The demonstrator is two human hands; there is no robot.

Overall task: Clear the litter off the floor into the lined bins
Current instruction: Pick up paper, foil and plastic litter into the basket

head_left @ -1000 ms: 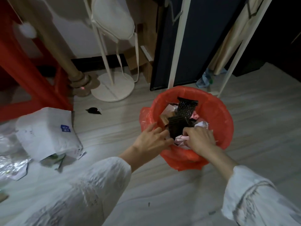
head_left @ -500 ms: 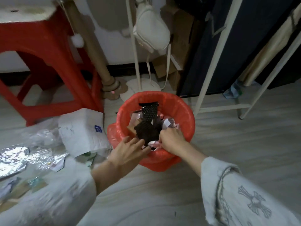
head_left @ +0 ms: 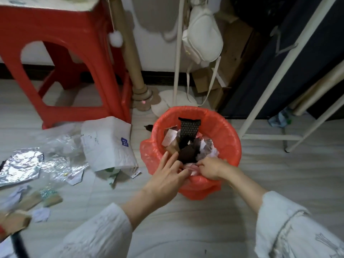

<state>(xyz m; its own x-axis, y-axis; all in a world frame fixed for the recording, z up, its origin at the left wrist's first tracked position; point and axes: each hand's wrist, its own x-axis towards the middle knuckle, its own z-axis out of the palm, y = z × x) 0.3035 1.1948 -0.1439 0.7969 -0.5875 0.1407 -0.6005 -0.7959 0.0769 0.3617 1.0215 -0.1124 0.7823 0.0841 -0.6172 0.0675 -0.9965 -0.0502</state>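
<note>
A bin with a red liner (head_left: 229,140) stands on the floor, filled with litter, among it a black dotted wrapper (head_left: 189,128) that sticks up at the back. My left hand (head_left: 167,175) lies over the near rim with its fingers straight, the tips touching dark litter. My right hand (head_left: 212,167) is curled at the near rim and pinches pink paper (head_left: 193,167) inside the bin. Left of the bin, a white paper bag (head_left: 106,144), silver foil (head_left: 20,166), clear plastic (head_left: 61,146) and cardboard scraps (head_left: 50,199) lie on the floor.
A red stool (head_left: 61,53) stands at the back left beside a cardboard post (head_left: 136,71). Behind the bin are a white stand (head_left: 176,71) with a hanging white bag (head_left: 202,40), and a small black scrap (head_left: 149,127). A white rack frame (head_left: 275,135) is on the right.
My view has swung left and back, bringing the stool and floor litter into sight. Both hands stay at the bin's near rim, and the left fingers have straightened.
</note>
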